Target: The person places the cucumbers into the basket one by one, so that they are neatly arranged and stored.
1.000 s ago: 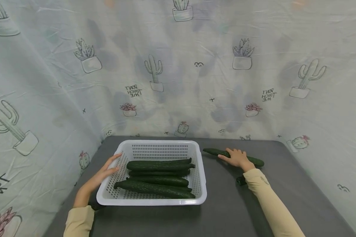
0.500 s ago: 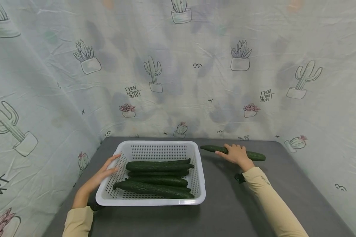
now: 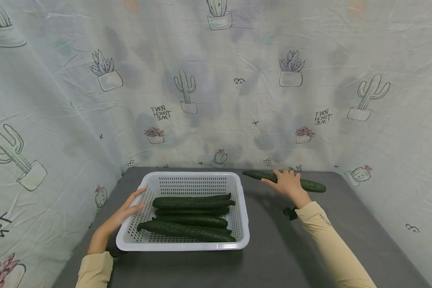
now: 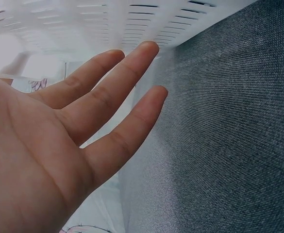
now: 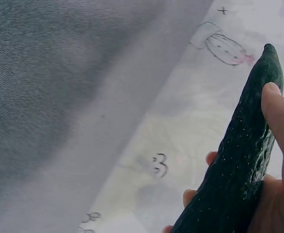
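A white plastic basket (image 3: 245,208) with slotted walls holds several dark green cucumbers (image 3: 191,220) lying side by side. At its left rim is my left hand (image 3: 118,215), its index fingertip and thumb touching the edge. Three other fingers (image 4: 103,99) extend nearly straight along the basket's outer side in the left wrist view. My right hand (image 3: 287,185) grips one cucumber (image 3: 313,186) near its middle, to the right of the basket. The right wrist view has the thumb along one side of that cucumber (image 5: 234,165) and fingertips curled around the other, with the tabletop apart below.
The dark grey table (image 3: 270,256) extends around the basket. A pale curtain (image 3: 216,92) printed with cacti hangs behind the table and along both sides. A small dark object (image 3: 290,213), its kind unclear, shows beneath my right wrist.
My right hand has raised the cucumber slightly off the table, moving up in the head view. The left hand and the basket stay put apart from a slight camera shift.
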Demonstrator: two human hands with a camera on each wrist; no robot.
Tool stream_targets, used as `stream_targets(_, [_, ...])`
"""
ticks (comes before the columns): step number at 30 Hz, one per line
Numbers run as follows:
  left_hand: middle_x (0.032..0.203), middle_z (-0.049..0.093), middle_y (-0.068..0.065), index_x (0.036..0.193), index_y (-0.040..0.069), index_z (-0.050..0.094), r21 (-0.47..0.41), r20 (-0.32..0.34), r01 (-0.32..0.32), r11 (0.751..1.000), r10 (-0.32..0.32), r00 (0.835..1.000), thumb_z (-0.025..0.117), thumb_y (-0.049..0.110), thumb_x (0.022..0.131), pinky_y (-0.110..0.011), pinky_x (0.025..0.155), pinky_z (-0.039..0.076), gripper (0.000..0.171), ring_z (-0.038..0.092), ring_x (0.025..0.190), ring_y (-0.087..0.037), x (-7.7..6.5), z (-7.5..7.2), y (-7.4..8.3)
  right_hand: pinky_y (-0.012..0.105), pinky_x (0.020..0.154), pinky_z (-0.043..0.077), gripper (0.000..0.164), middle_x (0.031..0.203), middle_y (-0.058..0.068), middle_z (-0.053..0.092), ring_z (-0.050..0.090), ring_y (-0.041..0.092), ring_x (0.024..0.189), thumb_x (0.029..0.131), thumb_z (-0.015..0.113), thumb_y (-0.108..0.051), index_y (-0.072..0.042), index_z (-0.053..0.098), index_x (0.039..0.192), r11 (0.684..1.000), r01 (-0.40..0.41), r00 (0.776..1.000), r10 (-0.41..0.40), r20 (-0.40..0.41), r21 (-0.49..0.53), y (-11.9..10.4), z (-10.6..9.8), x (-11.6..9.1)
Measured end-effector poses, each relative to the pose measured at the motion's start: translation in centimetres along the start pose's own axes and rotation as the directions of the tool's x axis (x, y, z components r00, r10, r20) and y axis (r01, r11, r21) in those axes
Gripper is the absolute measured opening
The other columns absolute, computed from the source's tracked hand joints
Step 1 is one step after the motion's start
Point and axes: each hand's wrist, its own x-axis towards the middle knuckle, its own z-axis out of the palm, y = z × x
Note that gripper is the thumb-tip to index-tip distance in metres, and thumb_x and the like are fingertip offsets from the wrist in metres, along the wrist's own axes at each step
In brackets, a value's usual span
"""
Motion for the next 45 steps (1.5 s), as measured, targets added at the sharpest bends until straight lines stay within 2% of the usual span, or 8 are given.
stream_targets(11, [0.152, -0.005, -0.020, 0.149, 0.014, 0.012, 0.001, -0.006, -0.012, 1.000, 0.012, 1.000, 0.042, 0.019, 0.097, -0.076, 0.089, 0.008, 0.060, -0.006, 0.136, -0.048, -0.2, 0.1, 0.2, 0.068, 0.092, 0.021, 0.081, 0.125, 0.034, 0.044, 0.036, 0.054, 0.114, 0.085, 0.040, -0.068, -0.008, 0.042, 0.138, 0.999, 0.052, 0.998, -0.052, -0.047, -0.011, -2.2, -2.5, -1.7])
stream_targets(20, [0.152, -0.005, -0.020, 0.149, 0.013, 0.012, 0.000, 0.000, -0.010, 1.000, 0.010, 1.000, 0.042, 0.019, 0.097, -0.076, 0.090, 0.008, 0.060, -0.007, 0.136, -0.049, -0.2, 0.2, 0.4, 0.065, 0.088, 0.026, 0.072, 0.120, 0.029, 0.049, 0.040, 0.051, 0.112, 0.086, 0.045, -0.065, -0.010, 0.048, 0.132, 0.994, 0.098, 0.990, -0.102, -0.100, -0.046, -5.0, -3.6, -3.1])
stream_targets(28, [0.152, -0.005, -0.020, 0.149, 0.013, 0.012, 0.003, 0.000, -0.005, 1.000, 0.005, 1.000, 0.042, 0.019, 0.097, -0.076, 0.089, 0.007, 0.060, -0.007, 0.135, -0.049, -0.3, 0.2, 0.6, 0.066, 0.090, 0.026, 0.069, 0.119, 0.029, 0.049, 0.041, 0.051, 0.112, 0.087, 0.045, -0.062, -0.011, 0.047, 0.132, 0.989, 0.122, 0.988, -0.129, -0.080, -0.083, -7.3, -4.1, -3.9])
stream_targets(34, [0.152, -0.006, -0.020, 0.149, 0.014, 0.012, 0.000, 0.000, -0.003, 1.000, 0.003, 1.000, 0.042, 0.020, 0.097, -0.077, 0.089, 0.007, 0.060, -0.007, 0.136, -0.048, -0.4, 0.2, 0.7, 0.053, 0.079, 0.031, 0.068, 0.107, 0.024, 0.052, 0.046, 0.043, 0.097, 0.086, 0.046, -0.063, -0.013, 0.047, 0.133, 0.980, 0.155, 0.984, -0.165, -0.071, -0.125, -9.5, -4.5, -4.5])
stream_targets(37, [0.152, -0.005, -0.020, 0.149, 0.014, 0.012, 0.001, -0.001, 0.003, 1.000, -0.003, 1.000, 0.042, 0.020, 0.097, -0.077, 0.090, 0.007, 0.060, -0.007, 0.136, -0.049, -0.4, 0.2, 0.7, 0.051, 0.079, 0.032, 0.068, 0.105, 0.023, 0.051, 0.046, 0.041, 0.095, 0.086, 0.045, -0.064, -0.014, 0.046, 0.133, 0.974, 0.173, 0.982, -0.183, -0.053, -0.147, -10.7, -4.7, -4.7])
stream_targets(45, [0.153, -0.005, -0.019, 0.149, 0.015, 0.012, 0.001, 0.000, 0.008, 1.000, -0.008, 1.000, 0.042, 0.020, 0.098, -0.076, 0.090, 0.007, 0.060, -0.008, 0.136, -0.048, -0.4, 0.2, 0.8, 0.053, 0.086, 0.031, 0.068, 0.116, 0.023, 0.049, 0.044, 0.041, 0.101, 0.087, 0.045, -0.063, -0.019, 0.041, 0.138, 0.967, 0.220, 0.975, -0.221, 0.002, -0.130, -13.8, -4.6, -4.8])
